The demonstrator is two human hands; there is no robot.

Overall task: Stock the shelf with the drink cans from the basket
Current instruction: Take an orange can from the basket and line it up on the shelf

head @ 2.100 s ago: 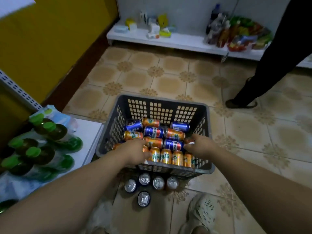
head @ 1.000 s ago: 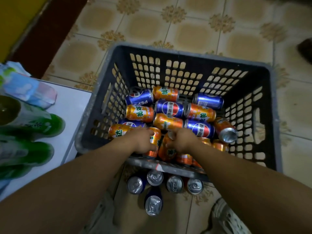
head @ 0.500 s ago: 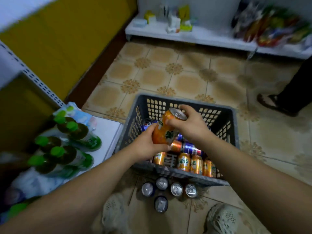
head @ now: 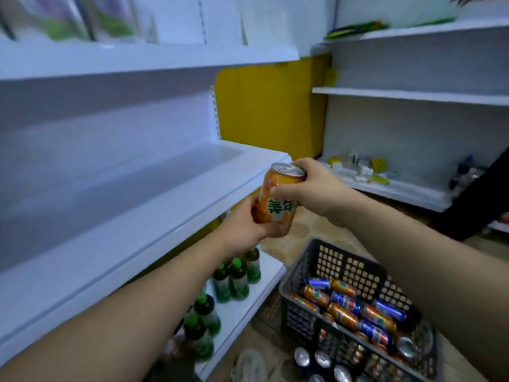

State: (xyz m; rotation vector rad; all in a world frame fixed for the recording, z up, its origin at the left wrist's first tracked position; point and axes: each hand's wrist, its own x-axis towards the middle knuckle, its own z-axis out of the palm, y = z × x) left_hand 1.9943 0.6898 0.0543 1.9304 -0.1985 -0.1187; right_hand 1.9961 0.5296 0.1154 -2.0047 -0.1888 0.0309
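Progress looks slight: the white shelf across the left of the frame shows no drinks on it, while the basket at lower right holds many orange and blue cans lying on their sides. One orange can is at the centre of the frame, upright, just beside the shelf's front edge. The left hand has its fingers curled round the base. The right hand wraps its fingers and thumb round the upper part. A few upright cans stand on the floor at the bottom edge. Green bottles crowd the lower shelf. A dark trouser leg stands far right, well apart. Nothing seems to block the shelf.
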